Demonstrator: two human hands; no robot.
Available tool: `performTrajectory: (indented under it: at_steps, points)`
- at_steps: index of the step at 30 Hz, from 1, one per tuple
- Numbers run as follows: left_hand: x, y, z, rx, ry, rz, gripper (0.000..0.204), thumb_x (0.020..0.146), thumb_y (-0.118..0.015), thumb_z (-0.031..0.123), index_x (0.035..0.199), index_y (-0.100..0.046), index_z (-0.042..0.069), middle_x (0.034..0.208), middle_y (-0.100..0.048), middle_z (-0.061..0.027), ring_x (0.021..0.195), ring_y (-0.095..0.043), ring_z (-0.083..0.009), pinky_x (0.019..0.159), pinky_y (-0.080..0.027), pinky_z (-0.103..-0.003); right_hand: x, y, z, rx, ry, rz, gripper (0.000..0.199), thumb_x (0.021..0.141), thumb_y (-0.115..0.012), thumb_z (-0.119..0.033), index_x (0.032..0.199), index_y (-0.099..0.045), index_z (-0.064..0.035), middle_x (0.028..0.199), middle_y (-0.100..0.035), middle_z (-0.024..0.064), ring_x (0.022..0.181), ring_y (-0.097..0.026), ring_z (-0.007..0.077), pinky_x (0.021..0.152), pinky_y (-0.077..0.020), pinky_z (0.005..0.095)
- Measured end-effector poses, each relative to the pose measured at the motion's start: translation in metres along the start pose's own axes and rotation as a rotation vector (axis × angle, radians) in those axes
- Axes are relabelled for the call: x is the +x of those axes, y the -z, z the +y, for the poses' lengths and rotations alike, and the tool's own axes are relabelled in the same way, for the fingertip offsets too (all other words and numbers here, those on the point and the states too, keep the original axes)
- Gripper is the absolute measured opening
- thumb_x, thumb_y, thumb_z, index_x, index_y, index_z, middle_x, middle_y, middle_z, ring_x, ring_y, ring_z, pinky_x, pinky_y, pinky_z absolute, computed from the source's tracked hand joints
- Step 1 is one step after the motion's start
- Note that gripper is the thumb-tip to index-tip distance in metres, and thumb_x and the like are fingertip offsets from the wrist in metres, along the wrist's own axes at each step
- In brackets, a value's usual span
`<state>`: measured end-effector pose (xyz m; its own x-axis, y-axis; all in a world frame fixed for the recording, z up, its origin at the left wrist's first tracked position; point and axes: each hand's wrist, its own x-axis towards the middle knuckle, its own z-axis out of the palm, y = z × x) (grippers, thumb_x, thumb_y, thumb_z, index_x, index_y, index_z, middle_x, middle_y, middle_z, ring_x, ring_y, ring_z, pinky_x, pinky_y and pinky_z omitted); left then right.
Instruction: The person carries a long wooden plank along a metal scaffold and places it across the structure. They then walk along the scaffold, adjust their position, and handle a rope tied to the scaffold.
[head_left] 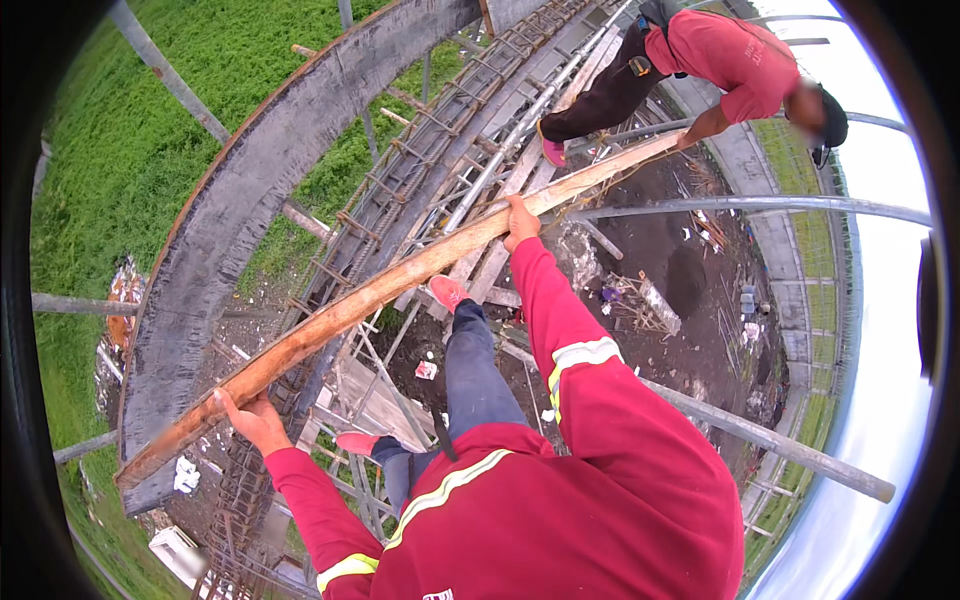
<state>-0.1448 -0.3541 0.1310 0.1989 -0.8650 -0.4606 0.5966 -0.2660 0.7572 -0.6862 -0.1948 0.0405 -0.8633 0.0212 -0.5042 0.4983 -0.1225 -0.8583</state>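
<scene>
A long wooden plank (390, 279) runs slantwise across the view, from the lower left up to the upper right. Near its lower left end, my left hand (257, 421) grips the edge, thumb showing and the other fingers partly hidden. My right hand (521, 224) is closed round the plank farther up, with the arm stretched out. At the far end, a co-worker in a red shirt (725, 60) bends over with a hand (706, 126) on the plank. Below the plank lies a curved rebar cage (385, 200).
A curved form panel (235, 185) rises on the left. Narrow boards (490, 272) form the walkway under my feet, high above the dirt ground (690, 285). Metal poles (760, 203) cross on the right, one (770, 437) near my right arm. A curved concrete wall (795, 340) stands beyond.
</scene>
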Motion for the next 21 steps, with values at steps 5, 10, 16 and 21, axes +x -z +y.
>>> performTrajectory:
  at_steps: [5, 10, 16, 21]
  points:
    - [0.015, 0.013, 0.021, 0.026, -0.01, 0.076, 0.065, 0.091, -0.061, 0.04, 0.138, -0.033, 0.004, 0.132, -0.045, -0.0164, 0.121, -0.048, -0.0306, 0.1, -0.043, -0.047, -0.04, -0.011, 0.003, -0.177, 0.001, 0.098, 0.068, 0.07, -0.077, -0.024, 0.122, -0.05, 0.0106, 0.113, -0.058, 0.0133, 0.099, -0.058, 0.0239, 0.088, -0.0466, 0.0361]
    - [0.039, 0.067, 0.054, -0.144, -0.046, 0.207, 0.034, 0.091, -0.062, 0.03, 0.12, -0.053, 0.015, 0.111, -0.058, -0.0023, 0.101, -0.059, -0.022, 0.081, -0.05, -0.045, -0.096, -0.004, 0.023, -0.129, -0.277, -0.269, 0.057, 0.077, -0.073, -0.03, 0.119, -0.047, -0.0027, 0.103, -0.059, 0.0122, 0.088, -0.064, 0.0299, 0.073, -0.0546, 0.0539]
    - [0.072, 0.15, 0.136, -0.153, -0.178, 0.376, 0.043, 0.09, -0.063, 0.03, 0.123, -0.05, 0.007, 0.112, -0.056, -0.0079, 0.1, -0.058, -0.0256, 0.079, -0.051, -0.048, -0.211, -0.007, 0.064, -0.11, -0.478, -0.51, 0.054, 0.086, -0.066, -0.032, 0.128, -0.044, -0.0067, 0.122, -0.052, 0.016, 0.11, -0.054, 0.0351, 0.091, -0.0476, 0.0559]
    - [0.042, 0.195, 0.162, -0.089, -0.218, 0.397, 0.082, 0.086, -0.055, 0.064, 0.136, -0.035, 0.003, 0.128, -0.049, -0.0154, 0.114, -0.052, -0.0279, 0.09, -0.043, -0.05, -0.317, -0.015, 0.113, -0.101, -0.663, -0.577, 0.058, 0.085, -0.069, -0.035, 0.129, -0.045, -0.0075, 0.129, -0.047, 0.0136, 0.119, -0.045, 0.0322, 0.105, -0.0333, 0.0537]
